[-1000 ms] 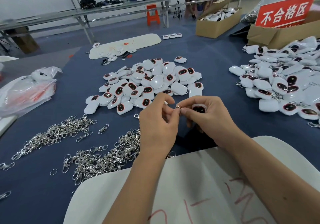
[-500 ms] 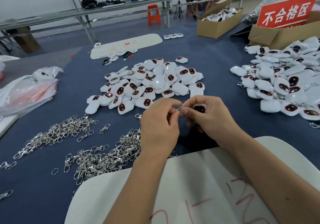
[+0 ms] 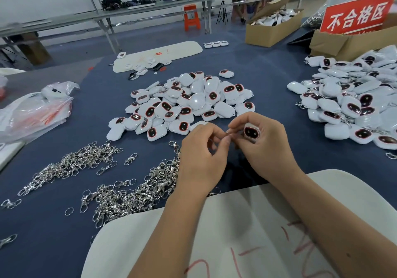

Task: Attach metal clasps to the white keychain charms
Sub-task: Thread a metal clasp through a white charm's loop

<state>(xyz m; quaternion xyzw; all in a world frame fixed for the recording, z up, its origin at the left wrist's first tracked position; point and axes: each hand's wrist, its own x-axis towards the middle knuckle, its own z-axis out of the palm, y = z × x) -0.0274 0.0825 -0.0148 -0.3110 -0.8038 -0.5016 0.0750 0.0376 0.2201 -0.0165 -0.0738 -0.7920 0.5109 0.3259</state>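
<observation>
Two hands above blue table (image 3: 268,80), right hand (image 3: 264,146) gripping white charm (image 3: 251,132), left hand (image 3: 203,159) pinching small metal clasp (image 3: 227,135), loose clasps (image 3: 129,194) heaped nearby

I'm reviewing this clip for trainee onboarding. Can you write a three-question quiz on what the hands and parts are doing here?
1. True or false: the right hand holds a white charm.
2. What does the left hand pinch? A) a metal clasp B) a plastic bag C) a red sign
3. Fill in: the loose clasps lie to the ____ of the hands.

Key
1. True.
2. A, a small metal clasp at its fingertips, held up to the charm.
3. Left, on the blue table, nearer than the central charm pile.
</observation>
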